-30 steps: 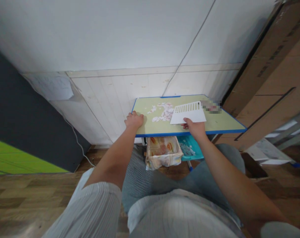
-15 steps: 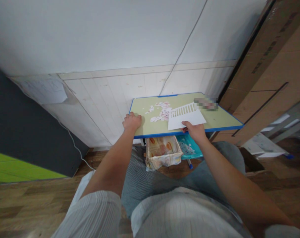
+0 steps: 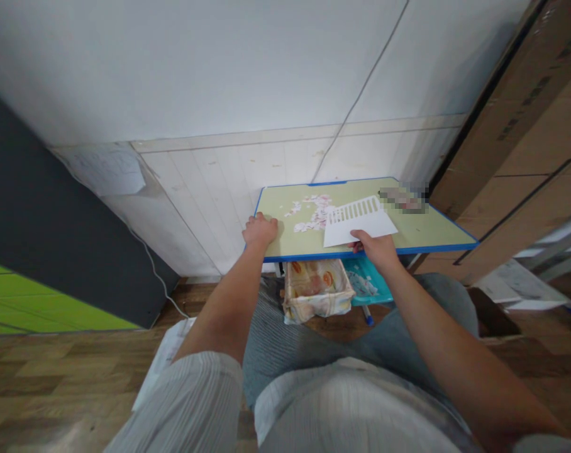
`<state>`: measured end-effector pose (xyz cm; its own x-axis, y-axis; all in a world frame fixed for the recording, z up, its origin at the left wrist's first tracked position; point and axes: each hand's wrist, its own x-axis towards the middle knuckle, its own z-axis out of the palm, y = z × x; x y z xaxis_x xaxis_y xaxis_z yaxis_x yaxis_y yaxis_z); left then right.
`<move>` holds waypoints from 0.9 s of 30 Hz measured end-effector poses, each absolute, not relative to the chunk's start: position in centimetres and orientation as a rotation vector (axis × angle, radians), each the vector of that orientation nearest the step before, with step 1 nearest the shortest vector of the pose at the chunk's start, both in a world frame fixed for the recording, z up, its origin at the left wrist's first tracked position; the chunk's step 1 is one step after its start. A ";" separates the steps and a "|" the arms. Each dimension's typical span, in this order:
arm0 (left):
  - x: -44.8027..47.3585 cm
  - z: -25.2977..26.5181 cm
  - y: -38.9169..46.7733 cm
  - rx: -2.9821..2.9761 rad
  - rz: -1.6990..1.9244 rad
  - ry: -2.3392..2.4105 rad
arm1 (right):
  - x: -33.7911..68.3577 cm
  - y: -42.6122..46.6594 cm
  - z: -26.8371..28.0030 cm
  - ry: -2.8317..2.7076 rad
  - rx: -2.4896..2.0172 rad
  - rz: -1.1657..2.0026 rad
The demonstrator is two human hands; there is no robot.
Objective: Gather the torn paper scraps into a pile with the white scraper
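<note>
Between the thumb and fingers of my right hand (image 3: 377,250) is the lower edge of a white paper sheet (image 3: 361,228). Rows of slots are cut through the sheet's upper half, and it lies over the small yellow-green table (image 3: 436,234) with a blue rim. My left hand (image 3: 260,230) is closed over the table's left edge, its fingers bent. Small paper scraps (image 3: 314,217), white and pinkish, lie loose between the hands, some right beside the sheet's left side. The fingers under the sheet are mostly hidden.
Under the table sit a cloth-lined basket (image 3: 318,305) and a teal tray (image 3: 384,292) holding paper bits. A blurred-out item (image 3: 403,198) lies at the table's back right. A wall stands behind, large cardboard boxes (image 3: 516,207) at right, a dark cabinet (image 3: 68,239) at left.
The view has turned slightly left, so everything appears a little further right. Both hands and the slotted sheet keep about the same places on the table.
</note>
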<state>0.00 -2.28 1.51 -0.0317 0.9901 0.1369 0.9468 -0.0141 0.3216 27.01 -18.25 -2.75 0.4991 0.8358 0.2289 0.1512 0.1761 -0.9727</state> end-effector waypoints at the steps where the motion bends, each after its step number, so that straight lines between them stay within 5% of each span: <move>1: 0.0 1.5 -2.2 2.091 0.501 2.112 | 26.9 -18.0 -2.7 -0.965 -1.327 0.615; 27: -0.1 1.4 -2.1 2.086 0.492 2.129 | 26.3 -18.0 -1.2 -1.029 -1.315 0.685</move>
<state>-0.15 -2.06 1.37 -0.0425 0.9894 0.1389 0.9500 -0.0030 0.3123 26.25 -18.01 -1.24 0.4220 0.8810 0.2139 0.1426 0.1685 -0.9753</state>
